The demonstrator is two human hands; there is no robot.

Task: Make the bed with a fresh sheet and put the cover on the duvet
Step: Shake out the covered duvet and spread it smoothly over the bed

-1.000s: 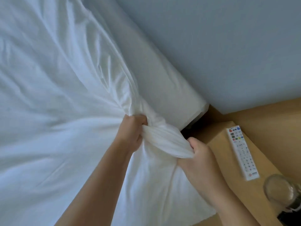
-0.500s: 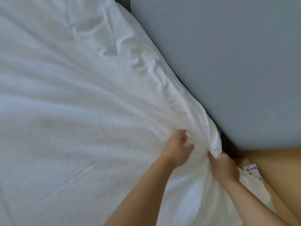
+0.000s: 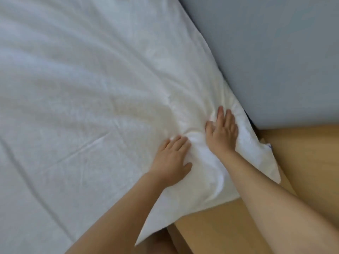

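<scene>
Now my left hand [image 3: 171, 160] and right hand [image 3: 222, 132] press flat, fingers straight, on the sheet [image 3: 91, 79] under them; light and soft, it should pinch best at the loose corner right of my right hand.

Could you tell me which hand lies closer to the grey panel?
The right hand, flat on the sheet beside the grey panel; the left hand rests further from it.
</scene>
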